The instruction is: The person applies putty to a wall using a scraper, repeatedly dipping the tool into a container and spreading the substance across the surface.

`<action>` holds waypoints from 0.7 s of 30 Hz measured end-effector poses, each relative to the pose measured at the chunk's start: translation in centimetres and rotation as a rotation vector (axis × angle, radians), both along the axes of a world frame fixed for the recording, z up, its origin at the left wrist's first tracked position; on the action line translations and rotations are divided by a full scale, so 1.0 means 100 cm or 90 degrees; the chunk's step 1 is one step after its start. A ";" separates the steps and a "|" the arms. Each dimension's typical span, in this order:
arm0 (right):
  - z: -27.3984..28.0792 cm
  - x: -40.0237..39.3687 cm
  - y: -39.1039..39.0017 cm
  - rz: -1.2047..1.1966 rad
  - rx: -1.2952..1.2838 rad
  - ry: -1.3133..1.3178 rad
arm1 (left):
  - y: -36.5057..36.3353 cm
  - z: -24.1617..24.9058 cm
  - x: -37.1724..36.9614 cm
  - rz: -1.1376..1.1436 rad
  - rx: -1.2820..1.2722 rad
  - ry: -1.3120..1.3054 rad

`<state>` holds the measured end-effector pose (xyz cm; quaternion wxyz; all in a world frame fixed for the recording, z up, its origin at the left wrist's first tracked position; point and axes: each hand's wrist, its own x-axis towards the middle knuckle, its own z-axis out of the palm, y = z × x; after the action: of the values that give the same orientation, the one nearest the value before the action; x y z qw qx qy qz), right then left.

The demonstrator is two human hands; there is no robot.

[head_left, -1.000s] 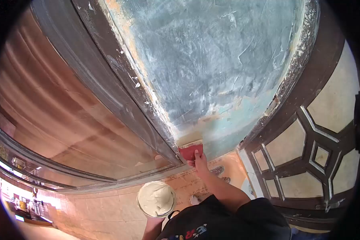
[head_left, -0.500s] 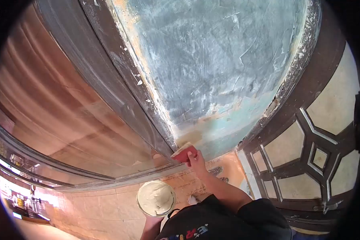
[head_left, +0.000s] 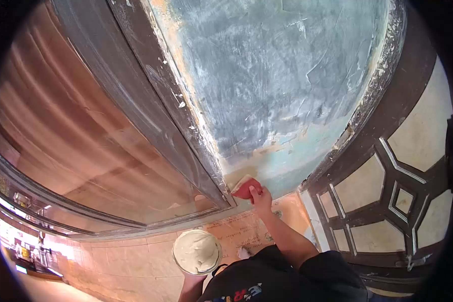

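Observation:
My right hand grips a red putty spreader by its near side. Cream putty lines the spreader's far edge, which lies at the lower left corner of the blue-grey wall panel, beside the dark wooden frame. Lower down, my left hand supports a round bowl from below, its fingers mostly hidden beneath it. Thick cream putty fills the bowl up to the rim. A damp-looking beige patch shows on the wall just above the spreader.
A glass pane with a brown curtain behind it stands on the left. On the right is a dark panelled door with a metal latch. Paper or sheeting with writing covers the floor below the wall.
My right hand and the spreader have shifted slightly right, away from the wooden frame. The bowl stays nearly in place in my left hand, and the view has tilted a little.

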<state>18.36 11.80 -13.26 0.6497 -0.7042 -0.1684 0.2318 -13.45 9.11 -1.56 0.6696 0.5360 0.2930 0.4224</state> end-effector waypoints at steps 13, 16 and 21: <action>0.053 -0.024 0.029 0.094 0.256 0.428 | 0.005 0.002 0.004 -0.063 0.027 0.050; 0.004 -0.025 0.026 0.044 0.155 0.373 | 0.003 0.005 0.004 -0.049 0.053 0.043; -0.016 -0.035 -0.002 0.088 0.074 0.403 | 0.003 -0.001 -0.003 -0.027 0.136 0.109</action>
<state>14.90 11.59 -14.90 0.6914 -0.5460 -0.0187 0.4728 -13.70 9.40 -1.68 0.5898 0.6446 0.2912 0.3897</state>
